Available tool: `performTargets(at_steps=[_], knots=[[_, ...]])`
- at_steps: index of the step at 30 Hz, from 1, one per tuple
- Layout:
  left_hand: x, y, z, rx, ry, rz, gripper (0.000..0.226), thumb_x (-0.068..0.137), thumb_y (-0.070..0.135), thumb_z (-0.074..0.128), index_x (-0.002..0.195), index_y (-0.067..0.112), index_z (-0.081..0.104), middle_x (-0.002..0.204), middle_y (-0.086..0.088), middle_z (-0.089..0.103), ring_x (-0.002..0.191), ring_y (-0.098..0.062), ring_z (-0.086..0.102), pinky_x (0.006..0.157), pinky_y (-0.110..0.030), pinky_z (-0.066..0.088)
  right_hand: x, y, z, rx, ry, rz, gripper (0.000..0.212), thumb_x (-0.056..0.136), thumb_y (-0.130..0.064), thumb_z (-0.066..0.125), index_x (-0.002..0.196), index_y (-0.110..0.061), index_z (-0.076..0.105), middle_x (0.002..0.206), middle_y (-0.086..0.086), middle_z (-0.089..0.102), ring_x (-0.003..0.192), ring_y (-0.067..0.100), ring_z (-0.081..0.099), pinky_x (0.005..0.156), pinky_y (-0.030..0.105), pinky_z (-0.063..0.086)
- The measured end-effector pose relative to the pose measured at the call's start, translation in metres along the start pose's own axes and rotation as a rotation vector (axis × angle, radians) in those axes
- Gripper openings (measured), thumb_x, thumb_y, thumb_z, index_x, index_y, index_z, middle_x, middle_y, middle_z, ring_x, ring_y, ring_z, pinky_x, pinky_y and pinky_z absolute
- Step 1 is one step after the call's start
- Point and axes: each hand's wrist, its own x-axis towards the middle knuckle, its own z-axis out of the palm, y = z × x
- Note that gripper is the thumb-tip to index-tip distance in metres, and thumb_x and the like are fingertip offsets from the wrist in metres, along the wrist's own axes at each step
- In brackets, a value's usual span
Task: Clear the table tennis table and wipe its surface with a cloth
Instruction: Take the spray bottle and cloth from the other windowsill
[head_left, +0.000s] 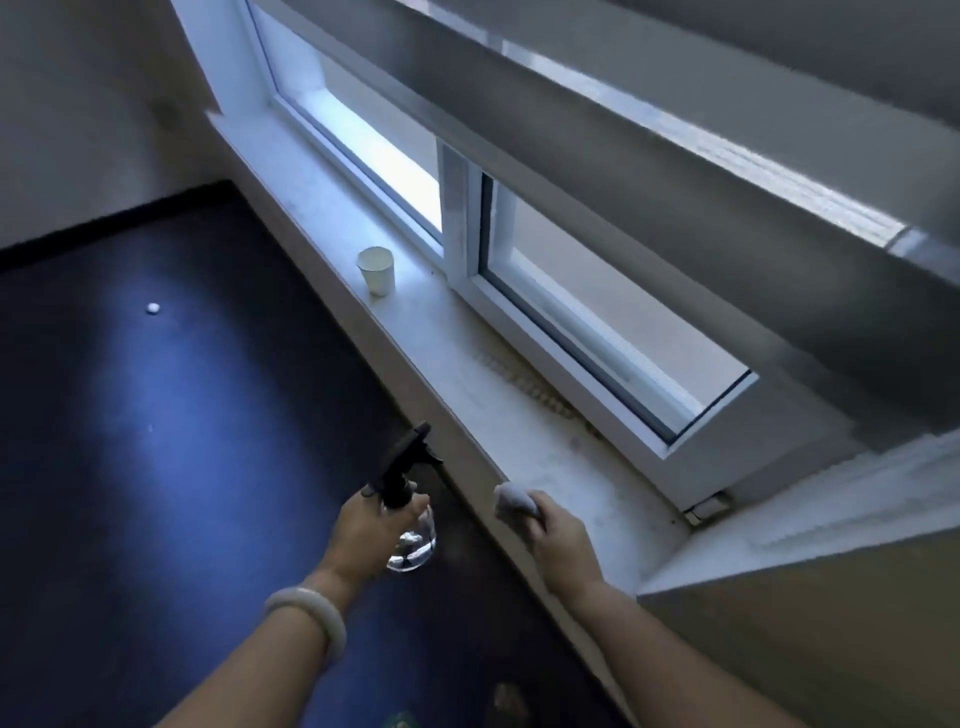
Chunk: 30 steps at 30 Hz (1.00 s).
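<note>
Now the left hand (363, 525) grips a spray bottle (408, 512); just right, the right hand (558, 535) clutches a balled cloth (511, 500) over the windowsill (431, 332).

One spray bottle (408, 514), one cloth (511, 500), one paper cup (376, 270), one ball (153, 308), one bangle (309, 613)

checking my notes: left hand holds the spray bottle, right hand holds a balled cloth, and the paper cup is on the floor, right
Not quite. The paper cup stands on the windowsill, not on the floor, as the head view shows. The rest holds: the left hand holds the spray bottle and the right hand holds a balled cloth.
</note>
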Motion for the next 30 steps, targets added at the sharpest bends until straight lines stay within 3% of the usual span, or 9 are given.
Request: performTargets(at_steps=[5, 7, 10, 14, 17, 19, 22, 27, 30], knots=[[-0.038, 0.012, -0.057, -0.065, 0.164, 0.040, 0.008, 0.085, 0.003, 0.068, 0.081, 0.009, 0.067, 0.050, 0.009, 0.061, 0.046, 0.002, 0.058, 0.045, -0.010, 0.042, -0.004, -0.073, 0.023, -0.001, -0.122, -0.087, 0.012, 0.089, -0.029, 0.053, 0.087, -0.035, 0.063, 0.080, -0.008, 0.070, 0.078, 0.013, 0.069, 0.071, 0.034, 0.056], [-0.054, 0.009, -0.084, -0.105, 0.225, 0.043, 0.013, 0.084, 0.005, 0.070, 0.075, 0.014, 0.068, 0.059, 0.007, 0.064, 0.053, -0.002, 0.058, 0.058, -0.020, 0.050, -0.005, -0.097, 0.039, -0.060, -0.140, -0.143, 0.007, 0.091, -0.027, 0.058, 0.088, -0.030, 0.064, 0.081, -0.007, 0.069, 0.076, 0.008, 0.066, 0.067, 0.026, 0.053], [-0.082, -0.008, -0.128, -0.118, 0.336, 0.042, 0.014, 0.082, 0.011, 0.074, 0.070, 0.018, 0.069, 0.063, 0.005, 0.066, 0.057, 0.003, 0.059, 0.057, -0.014, 0.045, -0.015, -0.136, 0.072, -0.102, -0.160, -0.220, 0.012, 0.086, -0.022, 0.066, 0.077, -0.028, 0.060, 0.070, -0.008, 0.064, 0.063, -0.005, 0.058, 0.055, 0.010, 0.041], [-0.112, -0.040, -0.181, -0.110, 0.420, -0.007, 0.021, 0.081, 0.016, 0.075, 0.063, 0.020, 0.065, 0.057, 0.010, 0.064, 0.053, 0.001, 0.057, 0.057, -0.019, 0.043, -0.034, -0.176, 0.123, -0.135, -0.231, -0.215, 0.014, 0.079, -0.022, 0.070, 0.077, -0.029, 0.059, 0.072, -0.011, 0.064, 0.069, 0.003, 0.060, 0.059, 0.016, 0.041], [-0.152, -0.070, -0.232, -0.196, 0.585, -0.081, 0.029, 0.085, 0.015, 0.070, 0.062, 0.017, 0.053, 0.056, 0.006, 0.052, 0.058, -0.012, 0.049, 0.061, -0.030, 0.038, -0.066, -0.214, 0.187, -0.156, -0.357, -0.281, 0.016, 0.074, -0.020, 0.071, 0.076, -0.028, 0.058, 0.071, -0.011, 0.064, 0.063, -0.004, 0.059, 0.051, 0.009, 0.039], [-0.183, -0.088, -0.253, -0.176, 0.703, -0.162, 0.018, 0.089, 0.022, 0.066, 0.077, 0.019, 0.054, 0.069, 0.007, 0.051, 0.070, -0.014, 0.048, 0.067, -0.027, 0.040, -0.093, -0.232, 0.223, -0.205, -0.461, -0.355, 0.017, 0.072, -0.016, 0.070, 0.070, -0.025, 0.056, 0.062, -0.011, 0.061, 0.054, -0.007, 0.056, 0.046, 0.008, 0.038], [-0.245, -0.112, -0.277, -0.330, 0.971, -0.216, 0.015, 0.088, 0.013, 0.068, 0.077, 0.004, 0.062, 0.061, 0.003, 0.056, 0.054, -0.007, 0.052, 0.053, -0.028, 0.046, -0.138, -0.248, 0.274, -0.293, -0.694, -0.459, 0.010, 0.073, -0.012, 0.064, 0.074, -0.020, 0.059, 0.052, -0.010, 0.062, 0.046, -0.003, 0.059, 0.038, 0.007, 0.034], [-0.351, -0.144, -0.266, -0.545, 1.303, -0.406, 0.023, 0.081, 0.012, 0.076, 0.065, 0.006, 0.060, 0.055, -0.006, 0.057, 0.046, -0.009, 0.055, 0.048, -0.024, 0.046, -0.213, -0.255, 0.337, -0.470, -0.974, -0.755, 0.012, 0.079, -0.015, 0.066, 0.090, -0.016, 0.060, 0.077, -0.005, 0.064, 0.071, 0.013, 0.060, 0.056, 0.017, 0.041], [-0.413, -0.166, -0.239, -0.696, 1.507, -0.499, 0.032, 0.079, 0.015, 0.078, 0.059, 0.009, 0.054, 0.053, -0.007, 0.056, 0.047, -0.015, 0.054, 0.050, -0.023, 0.043, -0.267, -0.243, 0.362, -0.497, -1.136, -0.874, 0.016, 0.079, -0.017, 0.069, 0.091, -0.010, 0.060, 0.077, -0.001, 0.061, 0.072, 0.017, 0.057, 0.054, 0.018, 0.037]])
